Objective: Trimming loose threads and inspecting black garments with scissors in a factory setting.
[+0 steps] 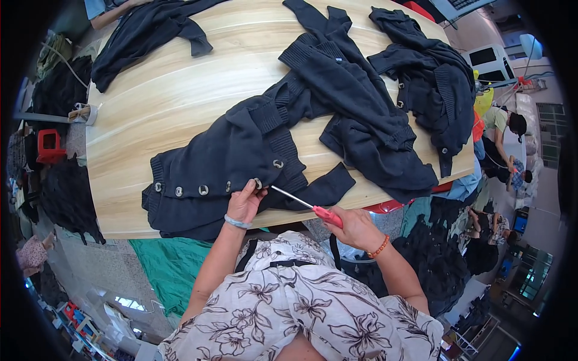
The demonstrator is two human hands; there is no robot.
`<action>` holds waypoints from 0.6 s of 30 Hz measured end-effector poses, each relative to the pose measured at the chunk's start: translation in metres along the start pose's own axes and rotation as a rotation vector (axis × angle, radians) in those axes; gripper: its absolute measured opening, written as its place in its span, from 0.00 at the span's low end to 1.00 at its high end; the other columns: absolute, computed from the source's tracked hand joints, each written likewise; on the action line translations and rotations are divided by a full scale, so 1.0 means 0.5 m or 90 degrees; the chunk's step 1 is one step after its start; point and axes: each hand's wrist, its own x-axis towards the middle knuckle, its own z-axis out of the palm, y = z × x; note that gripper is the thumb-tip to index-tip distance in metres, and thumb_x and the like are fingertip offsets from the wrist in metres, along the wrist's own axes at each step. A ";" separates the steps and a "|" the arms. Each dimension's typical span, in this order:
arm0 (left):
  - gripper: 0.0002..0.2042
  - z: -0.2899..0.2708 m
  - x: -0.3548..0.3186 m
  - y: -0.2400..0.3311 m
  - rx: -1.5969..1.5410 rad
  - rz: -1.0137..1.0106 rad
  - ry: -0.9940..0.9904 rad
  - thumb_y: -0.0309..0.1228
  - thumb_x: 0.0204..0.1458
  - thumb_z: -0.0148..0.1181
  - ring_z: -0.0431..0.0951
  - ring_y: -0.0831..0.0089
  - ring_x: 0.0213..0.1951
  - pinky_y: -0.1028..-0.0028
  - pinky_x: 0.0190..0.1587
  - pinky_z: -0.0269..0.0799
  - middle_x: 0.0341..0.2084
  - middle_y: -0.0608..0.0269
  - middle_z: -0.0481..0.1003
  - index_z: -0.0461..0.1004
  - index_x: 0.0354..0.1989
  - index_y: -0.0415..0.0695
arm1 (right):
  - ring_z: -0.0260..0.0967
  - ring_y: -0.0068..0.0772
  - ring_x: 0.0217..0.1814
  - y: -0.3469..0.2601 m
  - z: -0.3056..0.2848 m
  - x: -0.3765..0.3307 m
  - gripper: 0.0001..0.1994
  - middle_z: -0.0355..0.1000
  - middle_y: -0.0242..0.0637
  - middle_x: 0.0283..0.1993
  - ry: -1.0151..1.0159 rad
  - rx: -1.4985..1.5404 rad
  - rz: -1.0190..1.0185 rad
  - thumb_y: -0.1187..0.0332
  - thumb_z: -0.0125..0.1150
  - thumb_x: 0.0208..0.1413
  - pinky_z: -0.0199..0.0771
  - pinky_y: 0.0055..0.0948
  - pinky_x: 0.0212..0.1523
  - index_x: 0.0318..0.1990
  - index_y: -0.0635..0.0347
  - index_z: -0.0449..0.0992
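Head view: a button (257,183) was pinched by the left hand (245,203); the red-handled tool (306,205), gripped by the right hand (355,227), should be poked gently.

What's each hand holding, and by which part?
Right hand: a red-handled tool, gripped by the handle. Left hand: fingers pinch the dark cardigan at its button edge.

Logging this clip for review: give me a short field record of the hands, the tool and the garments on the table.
left hand: pinching the buttoned edge of the dark cardigan
right hand: gripping a red-handled tool, thin metal shaft aimed at the buttons
buttons: row of pale rings along the cardigan edge
table: light wood, more dark knitwear piled on it
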 end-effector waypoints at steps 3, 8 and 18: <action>0.05 -0.017 0.002 0.011 -0.001 0.010 -0.018 0.29 0.59 0.59 0.79 0.72 0.41 0.64 0.49 0.73 0.38 0.65 0.80 0.80 0.38 0.46 | 0.75 0.55 0.35 -0.018 -0.009 0.002 0.15 0.75 0.49 0.28 -0.043 0.012 -0.030 0.55 0.60 0.57 0.72 0.47 0.38 0.43 0.54 0.73; 0.10 0.023 0.000 0.046 0.018 0.052 -0.023 0.34 0.61 0.56 0.75 0.70 0.50 0.59 0.54 0.69 0.47 0.66 0.77 0.76 0.47 0.47 | 0.74 0.54 0.34 -0.024 -0.010 0.019 0.14 0.75 0.48 0.28 -0.004 0.027 -0.040 0.56 0.60 0.57 0.72 0.47 0.37 0.42 0.55 0.73; 0.19 0.096 0.066 0.113 0.183 0.121 0.381 0.45 0.58 0.61 0.79 0.75 0.28 0.80 0.28 0.72 0.32 0.60 0.77 0.70 0.45 0.41 | 0.74 0.53 0.35 0.007 0.023 0.033 0.13 0.75 0.46 0.30 0.043 0.084 -0.023 0.57 0.61 0.56 0.72 0.46 0.36 0.41 0.55 0.72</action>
